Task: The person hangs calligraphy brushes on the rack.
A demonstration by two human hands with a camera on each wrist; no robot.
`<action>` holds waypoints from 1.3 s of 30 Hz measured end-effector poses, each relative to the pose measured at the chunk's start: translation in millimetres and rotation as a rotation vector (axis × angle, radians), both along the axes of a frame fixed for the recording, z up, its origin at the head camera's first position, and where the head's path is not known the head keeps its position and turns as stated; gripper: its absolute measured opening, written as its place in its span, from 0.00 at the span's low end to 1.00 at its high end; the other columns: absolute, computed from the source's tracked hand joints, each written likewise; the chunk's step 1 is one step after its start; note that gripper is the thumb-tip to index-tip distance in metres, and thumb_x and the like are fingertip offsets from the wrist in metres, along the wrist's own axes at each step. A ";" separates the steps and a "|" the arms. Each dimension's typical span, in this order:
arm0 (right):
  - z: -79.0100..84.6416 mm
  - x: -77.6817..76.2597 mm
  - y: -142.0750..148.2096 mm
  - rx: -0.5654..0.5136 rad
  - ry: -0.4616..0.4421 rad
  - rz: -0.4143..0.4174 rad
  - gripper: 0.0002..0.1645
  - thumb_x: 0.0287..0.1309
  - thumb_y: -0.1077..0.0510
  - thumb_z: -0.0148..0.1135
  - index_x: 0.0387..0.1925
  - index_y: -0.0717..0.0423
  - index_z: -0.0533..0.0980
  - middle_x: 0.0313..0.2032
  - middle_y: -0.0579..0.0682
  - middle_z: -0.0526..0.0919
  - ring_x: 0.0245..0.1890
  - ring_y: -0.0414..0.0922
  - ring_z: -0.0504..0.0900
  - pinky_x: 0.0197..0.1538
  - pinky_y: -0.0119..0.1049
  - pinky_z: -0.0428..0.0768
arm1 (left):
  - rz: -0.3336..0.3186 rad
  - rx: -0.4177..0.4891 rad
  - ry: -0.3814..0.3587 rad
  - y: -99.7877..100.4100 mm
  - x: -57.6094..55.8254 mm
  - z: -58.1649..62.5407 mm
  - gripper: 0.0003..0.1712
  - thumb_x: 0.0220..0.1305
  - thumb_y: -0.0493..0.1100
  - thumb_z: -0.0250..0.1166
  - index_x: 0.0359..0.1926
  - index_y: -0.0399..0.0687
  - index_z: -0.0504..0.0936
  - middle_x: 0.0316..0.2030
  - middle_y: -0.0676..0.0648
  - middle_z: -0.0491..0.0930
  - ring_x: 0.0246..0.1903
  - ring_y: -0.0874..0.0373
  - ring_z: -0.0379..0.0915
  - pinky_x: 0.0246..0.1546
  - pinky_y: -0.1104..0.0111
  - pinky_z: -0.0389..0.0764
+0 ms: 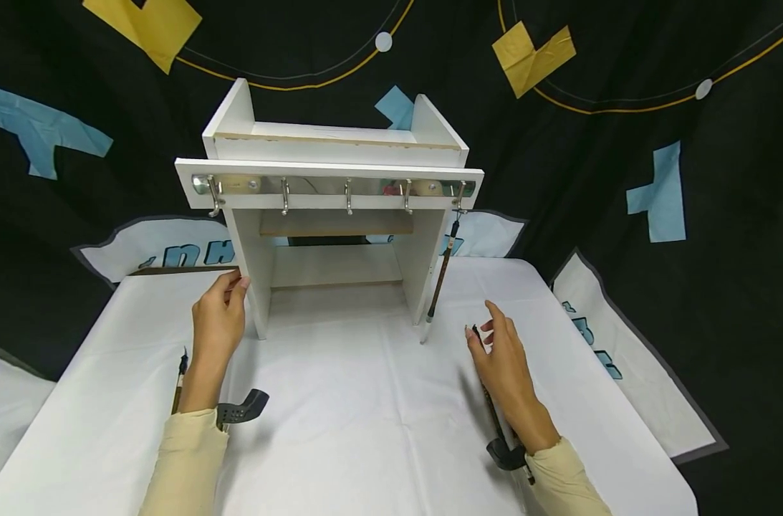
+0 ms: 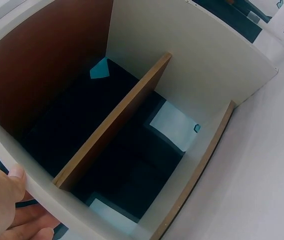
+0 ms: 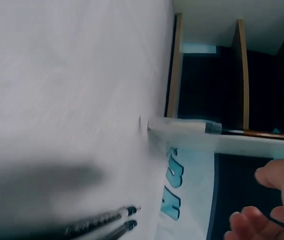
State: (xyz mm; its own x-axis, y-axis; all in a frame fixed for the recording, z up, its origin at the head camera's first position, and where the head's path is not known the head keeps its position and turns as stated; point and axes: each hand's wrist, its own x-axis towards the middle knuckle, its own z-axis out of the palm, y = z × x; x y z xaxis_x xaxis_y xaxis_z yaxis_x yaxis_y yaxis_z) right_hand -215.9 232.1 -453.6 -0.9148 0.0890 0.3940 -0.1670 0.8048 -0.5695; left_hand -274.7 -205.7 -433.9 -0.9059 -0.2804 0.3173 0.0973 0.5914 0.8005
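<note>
While left hand [image 1: 218, 319] grips shelf [image 1: 336, 266], brush [image 1: 442, 271] hanging, right hand [image 1: 503, 358] nearby.

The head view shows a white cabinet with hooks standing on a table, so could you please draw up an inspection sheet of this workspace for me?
Surface: white table, faint creases visible.
Job's things: white cabinet standing upright; hung brush on the rightmost hook; one loose brush beside the left forearm; two slim tools on the table near the right hand.
Clutter: nothing seen.
Hands: left hand grips the cabinet's left side edge; right hand holds nothing.
Cables: nothing seen on the table.
Surroundings: black backdrop with yellow and blue patches; lettered white panels along its lower part.
</note>
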 end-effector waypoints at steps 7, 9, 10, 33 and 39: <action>-4.1 17.8 17.4 0.087 -0.034 -0.004 0.43 0.72 0.58 0.67 0.81 0.57 0.59 0.48 0.60 0.78 0.43 0.57 0.79 0.37 0.43 0.76 | 0.005 -0.002 -0.001 -1.0 0.9 1.0 0.29 0.86 0.54 0.49 0.73 0.39 0.73 0.63 0.31 0.80 0.62 0.32 0.78 0.62 0.37 0.78; -5.9 22.4 21.8 0.100 -0.050 -0.005 0.43 0.72 0.58 0.67 0.81 0.58 0.59 0.47 0.61 0.78 0.42 0.56 0.79 0.36 0.42 0.75 | 0.005 0.000 0.001 -1.1 0.8 1.1 0.29 0.85 0.54 0.49 0.73 0.39 0.73 0.63 0.31 0.80 0.62 0.32 0.78 0.62 0.37 0.78; -7.0 24.7 24.2 0.107 -0.056 -0.004 0.43 0.72 0.58 0.67 0.81 0.59 0.59 0.47 0.61 0.78 0.42 0.56 0.79 0.36 0.41 0.75 | 0.005 0.000 0.001 -1.0 0.7 1.1 0.29 0.85 0.54 0.49 0.73 0.39 0.73 0.63 0.31 0.80 0.62 0.33 0.78 0.61 0.38 0.78; -33.8 62.1 49.2 0.199 -0.244 0.066 0.39 0.70 0.63 0.67 0.77 0.64 0.64 0.42 0.61 0.78 0.31 0.43 0.75 0.27 0.32 0.72 | -0.002 0.011 -0.008 -0.5 -0.4 -0.7 0.30 0.86 0.54 0.48 0.74 0.39 0.72 0.65 0.33 0.80 0.62 0.34 0.78 0.61 0.39 0.79; -39.7 64.8 48.8 0.189 -0.268 0.054 0.39 0.70 0.64 0.67 0.78 0.64 0.64 0.42 0.60 0.78 0.31 0.44 0.78 0.28 0.32 0.75 | -0.007 0.010 -0.007 -1.0 -0.3 -0.8 0.31 0.85 0.55 0.48 0.74 0.40 0.72 0.65 0.32 0.80 0.62 0.33 0.79 0.61 0.39 0.79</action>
State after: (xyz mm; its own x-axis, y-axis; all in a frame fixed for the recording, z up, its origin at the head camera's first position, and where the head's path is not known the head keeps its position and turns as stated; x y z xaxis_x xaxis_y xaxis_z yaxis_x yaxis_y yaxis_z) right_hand -151.1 280.9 -493.4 -0.9895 -0.0139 0.1437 -0.0766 0.8944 -0.4407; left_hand -275.0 -206.7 -434.7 -0.9101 -0.2769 0.3082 0.0961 0.5824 0.8072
